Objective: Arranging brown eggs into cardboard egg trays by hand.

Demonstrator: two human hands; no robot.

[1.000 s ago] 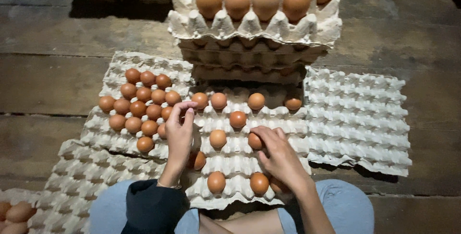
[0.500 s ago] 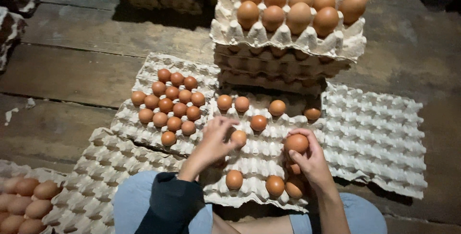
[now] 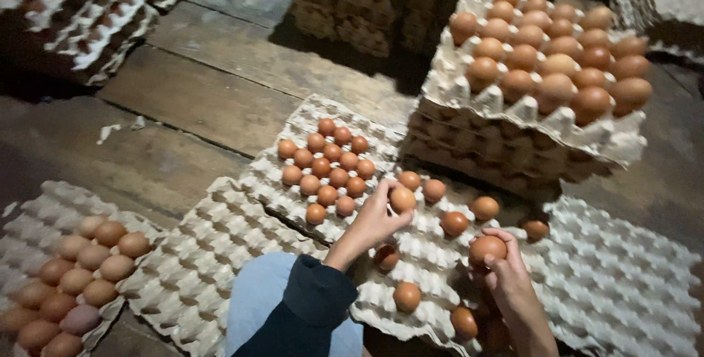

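Note:
My left hand (image 3: 375, 219) holds a brown egg (image 3: 402, 199) just above the middle cardboard egg tray (image 3: 433, 254). My right hand (image 3: 504, 269) grips another brown egg (image 3: 487, 248) over the same tray, lower right. Loose eggs sit in that tray, among them one (image 3: 455, 223) between my hands and one (image 3: 406, 296) near its front. Left of it lies a tray (image 3: 273, 174) with several small eggs (image 3: 328, 166) packed close together.
A tall stack of full egg trays (image 3: 543, 71) stands behind at the right. Empty trays lie at right (image 3: 623, 284) and front left (image 3: 198, 262). A tray with pale eggs (image 3: 73, 269) is at far left. More stacks (image 3: 66, 12) stand on the wooden floor at upper left.
The camera has swung left and down. My left hand has picked an egg off the middle tray and lifted it; my right hand still holds its egg, raised slightly.

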